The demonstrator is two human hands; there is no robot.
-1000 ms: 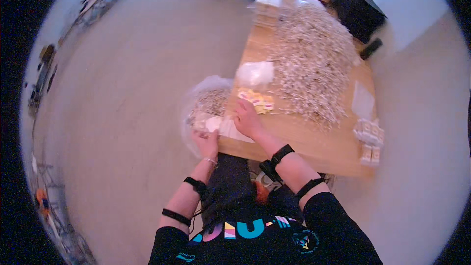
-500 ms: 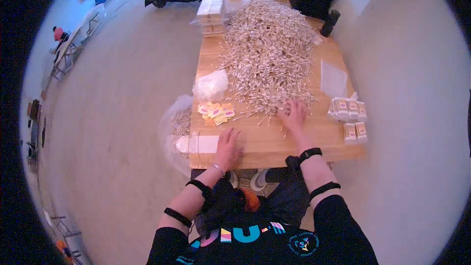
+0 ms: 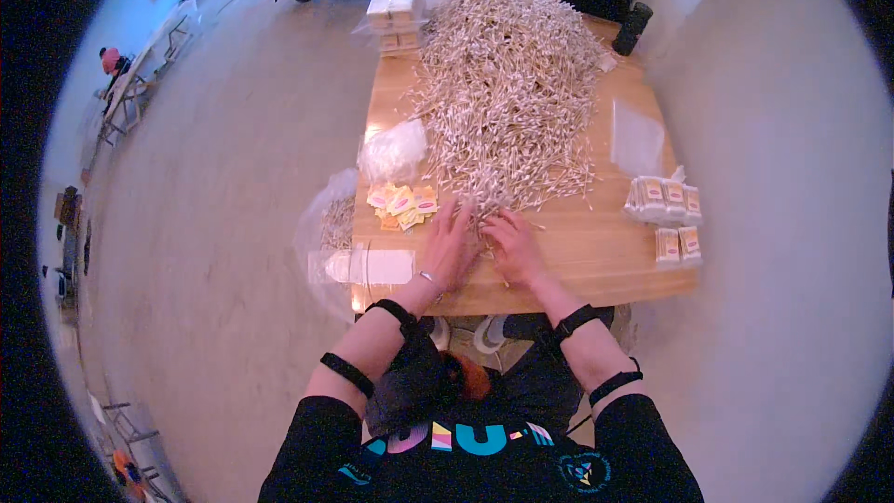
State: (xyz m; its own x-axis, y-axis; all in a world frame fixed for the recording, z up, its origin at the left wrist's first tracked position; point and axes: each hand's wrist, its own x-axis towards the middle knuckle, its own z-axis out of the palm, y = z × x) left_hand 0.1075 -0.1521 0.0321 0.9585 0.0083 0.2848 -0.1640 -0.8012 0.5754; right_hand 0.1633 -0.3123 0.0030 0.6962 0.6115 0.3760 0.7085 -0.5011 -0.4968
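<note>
A large heap of cotton swabs (image 3: 507,84) covers the middle of the wooden table (image 3: 596,270). At its near edge my two hands face each other with a small cluster of swabs between them. My left hand (image 3: 449,244) lies low over the tabletop, fingers stretched forward and slightly apart, touching the cluster's left side. Bent fingers of my right hand (image 3: 512,247) close on swabs from the right; the fingertips are partly hidden among them. Just left of my left hand lie loose yellow-and-white paper packets (image 3: 402,205) and a white card-like piece (image 3: 391,266).
Clear plastic bags (image 3: 393,153) lie left of the heap, before stacked white packs (image 3: 396,2). On the right are a flat clear bag (image 3: 637,138) and bundled small packs (image 3: 663,199). A black cylinder (image 3: 633,30) stands far right. A swab-filled bag (image 3: 333,224) hangs by the left edge.
My right hand has moved left along the heap's near edge, drawing swabs with it. My left hand has moved forward and right from beside the white piece to meet it.
</note>
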